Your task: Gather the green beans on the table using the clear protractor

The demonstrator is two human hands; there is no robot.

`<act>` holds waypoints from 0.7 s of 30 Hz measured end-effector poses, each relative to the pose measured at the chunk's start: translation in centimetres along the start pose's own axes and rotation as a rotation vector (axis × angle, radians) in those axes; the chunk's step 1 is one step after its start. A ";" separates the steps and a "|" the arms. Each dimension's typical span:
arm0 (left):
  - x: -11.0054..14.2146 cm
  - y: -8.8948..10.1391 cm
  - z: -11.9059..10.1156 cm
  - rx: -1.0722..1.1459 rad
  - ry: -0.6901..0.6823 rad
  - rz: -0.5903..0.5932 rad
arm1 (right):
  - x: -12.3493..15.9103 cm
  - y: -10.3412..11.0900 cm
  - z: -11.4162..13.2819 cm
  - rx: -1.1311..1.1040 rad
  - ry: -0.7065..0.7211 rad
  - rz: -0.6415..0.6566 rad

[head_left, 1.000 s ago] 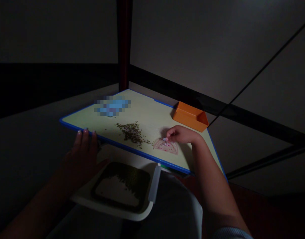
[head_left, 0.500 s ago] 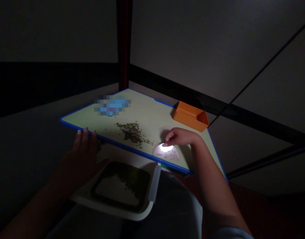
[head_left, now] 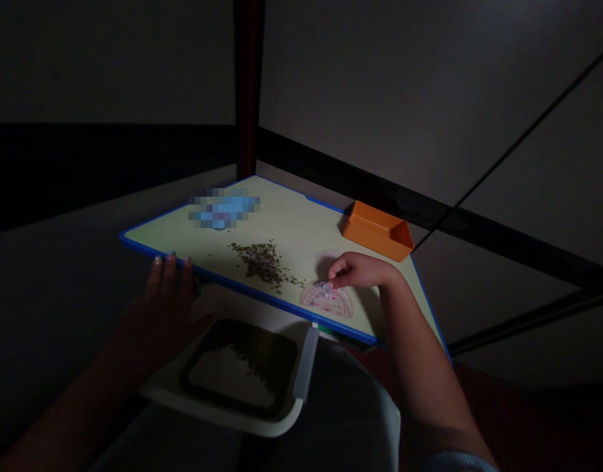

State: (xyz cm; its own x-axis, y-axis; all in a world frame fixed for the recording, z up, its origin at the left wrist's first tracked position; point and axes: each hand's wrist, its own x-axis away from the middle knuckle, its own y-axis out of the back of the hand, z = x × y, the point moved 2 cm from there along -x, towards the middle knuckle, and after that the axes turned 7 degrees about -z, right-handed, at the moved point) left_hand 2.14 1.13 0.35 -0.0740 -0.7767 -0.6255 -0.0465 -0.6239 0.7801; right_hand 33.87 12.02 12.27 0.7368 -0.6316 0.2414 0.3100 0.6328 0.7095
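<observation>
The room is dim. A pale board with a blue rim (head_left: pixel 198 272) lies before me. A small heap of green grains (head_left: pixel 261 259) sits at its middle. My right hand (head_left: pixel 359 271) pinches the straight edge of a clear pink protractor (head_left: pixel 328 300) that lies near the board's front edge, right of the grains. My left hand (head_left: pixel 164 308) rests under the board's front left edge, fingers straight and together, holding nothing. Below the board, on my lap, is a white tray (head_left: pixel 233 373) with a dark inset holding more green grains.
An orange plastic box (head_left: pixel 377 229) stands at the board's far right corner. A blurred blue patch (head_left: pixel 223 208) lies on the far left of the board. A dark post (head_left: pixel 247 85) rises behind the board, with dark rails along the walls.
The protractor slid a little toward the front edge with my right hand, flashed bright half a second ago, and is dim again now. My left hand has not moved.
</observation>
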 end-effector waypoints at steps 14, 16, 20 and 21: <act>0.1 0.1 0.0 -0.034 0.005 0.026 | 0.4 1.0 -0.7 0.104 -0.036 -0.189; 0.1 0.0 0.0 -0.045 0.006 0.023 | 0.3 0.9 -0.7 0.105 -0.038 -0.174; 0.1 0.0 0.0 -0.059 0.003 0.029 | 0.2 0.6 -0.5 0.094 -0.030 -0.143; 0.1 0.1 -0.1 -0.060 -0.003 0.034 | 0.1 0.6 -0.5 0.093 -0.031 -0.142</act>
State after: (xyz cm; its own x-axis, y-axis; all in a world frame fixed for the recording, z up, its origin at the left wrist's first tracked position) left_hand 2.20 1.04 0.35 -0.0775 -0.7971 -0.5989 0.0153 -0.6016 0.7987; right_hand 34.45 12.50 12.36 0.6703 -0.7261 0.1534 0.3516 0.4928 0.7959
